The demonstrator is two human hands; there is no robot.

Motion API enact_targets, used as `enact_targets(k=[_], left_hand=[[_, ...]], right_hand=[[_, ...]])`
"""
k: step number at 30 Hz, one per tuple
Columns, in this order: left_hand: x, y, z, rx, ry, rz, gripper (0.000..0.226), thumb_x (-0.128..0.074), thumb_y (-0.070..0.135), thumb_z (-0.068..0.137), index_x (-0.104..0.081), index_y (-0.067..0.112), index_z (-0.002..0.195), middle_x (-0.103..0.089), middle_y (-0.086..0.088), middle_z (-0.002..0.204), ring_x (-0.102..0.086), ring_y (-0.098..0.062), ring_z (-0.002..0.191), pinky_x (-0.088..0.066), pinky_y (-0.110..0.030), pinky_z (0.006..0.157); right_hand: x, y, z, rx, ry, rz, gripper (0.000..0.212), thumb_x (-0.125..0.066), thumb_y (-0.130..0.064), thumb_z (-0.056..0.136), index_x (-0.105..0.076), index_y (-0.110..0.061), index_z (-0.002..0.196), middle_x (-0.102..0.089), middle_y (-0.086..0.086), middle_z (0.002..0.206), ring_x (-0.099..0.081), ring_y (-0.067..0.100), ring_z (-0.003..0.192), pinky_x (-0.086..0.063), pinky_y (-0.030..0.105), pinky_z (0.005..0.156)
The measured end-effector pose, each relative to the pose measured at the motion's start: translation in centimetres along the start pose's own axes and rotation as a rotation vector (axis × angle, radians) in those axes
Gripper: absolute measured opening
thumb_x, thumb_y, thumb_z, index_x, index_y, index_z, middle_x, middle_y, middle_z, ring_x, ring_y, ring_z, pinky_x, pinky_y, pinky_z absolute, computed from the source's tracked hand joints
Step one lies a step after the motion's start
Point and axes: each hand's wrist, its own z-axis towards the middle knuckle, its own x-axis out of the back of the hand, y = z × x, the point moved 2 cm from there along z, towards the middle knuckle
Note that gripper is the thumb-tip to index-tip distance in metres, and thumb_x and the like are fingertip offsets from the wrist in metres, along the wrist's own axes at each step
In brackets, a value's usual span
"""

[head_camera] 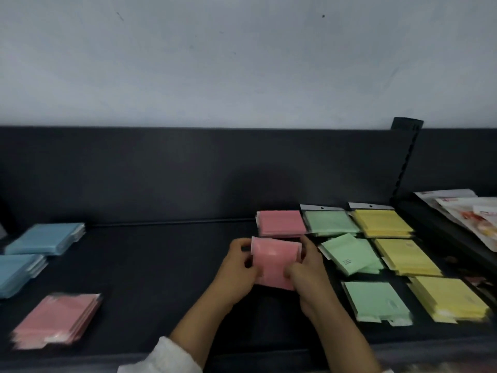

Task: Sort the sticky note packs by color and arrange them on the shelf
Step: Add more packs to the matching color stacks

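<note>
Glossy plastic wraps the pink pack (274, 261); the shelf (166, 265) looks matt.

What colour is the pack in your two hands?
Pink. The held pack, gripped by the left hand and right hand, shows best in the head view.

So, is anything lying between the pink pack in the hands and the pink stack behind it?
Nothing visible. The left hand and right hand hold the pink pack just in front of the pink stack; only bare shelf lies between.

Pink pack (271, 261) held, seemingly above shelf (161, 265).
</note>
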Motion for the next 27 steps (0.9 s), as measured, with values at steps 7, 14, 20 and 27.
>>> enact_targets(k=[7, 14, 20, 27], left_hand=[[2.8, -0.8, -1.2, -0.195, 0.135, 0.177, 0.052, -0.048, -0.009, 0.086, -0.043, 0.017, 0.131, -0.055, 0.003, 0.121, -0.051, -0.005, 0.108, -0.034, 0.004, 0.081], [3.3, -1.5, -1.5, -0.124, 0.068, 0.332, 0.036, -0.044, 0.003, 0.093, -0.045, 0.015, 0.127, -0.053, 0.001, 0.124, -0.046, -0.003, 0.105, -0.03, -0.007, 0.083], [8.3, 0.7, -3.6, -0.157, 0.211, 0.409, 0.024, -0.045, 0.012, 0.094, -0.052, 0.012, 0.118, -0.044, -0.002, 0.108, -0.048, -0.011, 0.097, -0.034, -0.015, 0.083], [20.4, 1.4, -4.8, -0.012, 0.214, 0.419, 0.016, -0.056, 0.019, 0.088, -0.066, 0.011, 0.097, -0.066, -0.007, 0.096, -0.059, -0.017, 0.082, -0.046, -0.03, 0.073]], right_hand=[[-2.3, -1.9, -2.4, 0.227, -0.218, -0.107, 0.071, -0.038, 0.023, 0.071, -0.045, -0.026, 0.123, -0.057, -0.007, 0.11, -0.055, 0.0, 0.099, -0.043, 0.003, 0.077], [-3.4, -1.0, -2.3, 0.105, -0.201, -0.229, 0.047, -0.041, 0.014, 0.079, -0.045, -0.016, 0.116, -0.057, 0.007, 0.114, -0.054, 0.017, 0.102, -0.04, 0.023, 0.083], [-6.5, -3.4, -3.3, 0.1, -0.293, -0.114, 0.046, -0.047, 0.012, 0.084, -0.046, -0.024, 0.113, -0.057, 0.001, 0.114, -0.055, 0.014, 0.103, -0.043, 0.027, 0.087], [-16.0, -7.0, -4.9, -0.023, -0.387, 0.127, 0.038, -0.06, 0.0, 0.084, -0.051, -0.022, 0.114, -0.062, -0.002, 0.109, -0.062, 0.014, 0.099, -0.055, 0.032, 0.081]])
